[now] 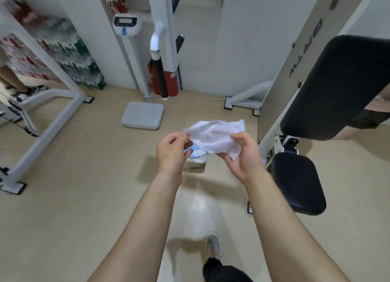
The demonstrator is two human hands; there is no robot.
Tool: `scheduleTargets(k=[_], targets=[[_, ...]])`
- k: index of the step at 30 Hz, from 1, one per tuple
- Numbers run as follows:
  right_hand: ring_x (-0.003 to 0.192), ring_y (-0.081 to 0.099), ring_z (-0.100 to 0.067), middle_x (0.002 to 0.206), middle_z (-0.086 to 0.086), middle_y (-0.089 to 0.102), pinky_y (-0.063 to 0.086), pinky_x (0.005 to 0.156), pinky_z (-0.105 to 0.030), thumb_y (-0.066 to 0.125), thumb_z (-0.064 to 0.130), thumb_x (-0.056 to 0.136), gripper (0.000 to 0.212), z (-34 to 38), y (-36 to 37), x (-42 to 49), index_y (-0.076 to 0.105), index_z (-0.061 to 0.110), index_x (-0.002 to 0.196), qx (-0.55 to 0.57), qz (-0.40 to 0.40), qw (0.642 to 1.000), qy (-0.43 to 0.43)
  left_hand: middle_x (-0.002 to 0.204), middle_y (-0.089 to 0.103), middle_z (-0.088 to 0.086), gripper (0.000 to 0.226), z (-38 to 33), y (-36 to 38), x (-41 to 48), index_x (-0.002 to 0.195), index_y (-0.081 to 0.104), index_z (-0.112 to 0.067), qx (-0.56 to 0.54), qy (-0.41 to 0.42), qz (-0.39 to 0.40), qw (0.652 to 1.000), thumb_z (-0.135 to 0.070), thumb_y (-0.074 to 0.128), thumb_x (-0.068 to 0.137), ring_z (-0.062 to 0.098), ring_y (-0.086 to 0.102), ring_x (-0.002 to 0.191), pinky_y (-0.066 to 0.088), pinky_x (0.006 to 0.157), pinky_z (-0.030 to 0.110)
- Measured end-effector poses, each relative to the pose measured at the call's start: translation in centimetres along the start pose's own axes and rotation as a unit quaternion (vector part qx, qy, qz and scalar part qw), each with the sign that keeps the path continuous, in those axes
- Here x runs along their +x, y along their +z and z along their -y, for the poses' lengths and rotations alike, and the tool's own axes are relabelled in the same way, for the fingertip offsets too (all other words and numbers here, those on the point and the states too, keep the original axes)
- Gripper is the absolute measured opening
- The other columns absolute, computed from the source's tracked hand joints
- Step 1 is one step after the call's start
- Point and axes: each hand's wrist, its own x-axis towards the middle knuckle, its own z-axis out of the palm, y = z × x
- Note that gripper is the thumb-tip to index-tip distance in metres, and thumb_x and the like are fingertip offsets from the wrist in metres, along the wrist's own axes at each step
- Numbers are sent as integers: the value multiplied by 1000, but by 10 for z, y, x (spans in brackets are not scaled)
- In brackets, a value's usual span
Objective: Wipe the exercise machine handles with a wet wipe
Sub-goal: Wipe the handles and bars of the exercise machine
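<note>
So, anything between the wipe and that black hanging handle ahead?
Nothing visible at hand height. The left hand and right hand hold the wet wipe, open air from it to the black handle. Lower down, the scale platform lies on the floor before the handle.

The wipe (215,137) is thin, crinkled, dimpled cloth. At three o'clock the seat pad (299,182) looks black, matt, finely grained vinyl. At nine o'clock the frame (52,117) is white painted metal. The floor (84,197) shines smooth.
</note>
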Motion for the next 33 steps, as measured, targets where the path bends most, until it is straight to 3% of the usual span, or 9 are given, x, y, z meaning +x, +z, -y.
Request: scheduleTargets(k=[5, 7, 12, 14, 17, 23, 26, 28, 33], targets=[[98, 68, -35, 110, -19, 69, 59, 72, -40, 54, 14, 78, 37, 22, 24, 42, 62, 2, 112, -17, 42, 999, 9, 84, 71, 11, 25, -26, 11, 41, 99, 65, 0, -89, -20, -52, 994, -5, 43, 90, 26, 72, 82, 62, 82, 39], [89, 71, -31, 102, -14, 71, 59, 71, -41, 49, 6, 88, 23, 25, 42, 54, 64, 7, 105, -75, 74, 994, -3, 89, 71, 13, 28, -31, 14, 57, 103, 64, 3, -85, -15, -70, 994, -4, 40, 90, 26, 70, 81, 63, 75, 38], [82, 67, -29, 91, -12, 69, 53, 68, -39, 44, -5, 89, 26, 27, 89, 85, 63, 6, 103, -125, 125, 984, -30, 91, 63, 13, 23, -47, 9, 102, 106, 58, -6, -90, -21, -142, 986, 2, 40, 93, 21, 59, 66, 53, 52, 24], [75, 65, -23, 84, -8, 69, 51, 57, -31, 44, -4, 89, 23, 26, 106, 98, 62, 8, 98, -123, 119, 985, -33, 84, 66, 13, 34, -64, 1, 118, 113, 61, -4, -188, -65, -125, 972, 12, 40, 91, 16, 57, 52, 45, 41, 17], [75, 66, -19, 87, -7, 71, 49, 55, -27, 46, 2, 87, 20, 25, 128, 123, 63, 8, 96, -60, 88, 994, -16, 57, 59, 0, 11, -87, -19, 145, 96, 65, -5, -301, -149, -4, 942, -3, 54, 100, 6, 46, 35, 33, 31, 16], [84, 64, -22, 84, -6, 67, 49, 79, -35, 40, 16, 98, 26, 19, 182, 169, 62, 9, 88, -11, 60, 997, -41, 60, 51, -5, 53, -120, -55, 211, 115, 62, -11, -147, -89, 187, 967, -51, 57, 81, 3, 30, 40, 22, 35, 14], [88, 62, -28, 83, -9, 63, 47, 84, -39, 42, 18, 98, 26, 18, 202, 187, 62, 11, 82, -6, 33, 997, -66, 65, 55, -3, 32, -134, -66, 241, 98, 66, -15, -92, -64, 222, 969, -41, 73, 82, 5, 35, 45, 24, 39, 16], [76, 61, -21, 74, -2, 60, 45, 74, -34, 39, 14, 97, 31, 19, 209, 194, 59, 13, 73, 2, 24, 996, -89, 68, 55, -5, 9, -140, -70, 259, 86, 64, -20, -56, -48, 216, 974, -24, 72, 86, 7, 42, 53, 28, 45, 18], [70, 50, -20, 70, -1, 49, 38, 65, -32, 39, 10, 85, 22, 16, 205, 205, 54, 12, 70, -39, -17, 992, -116, 70, 64, -7, 14, -145, -71, 287, 88, 62, -16, 67, 56, 155, 984, -5, 70, 89, 5, 54, 62, 42, 63, 22]])
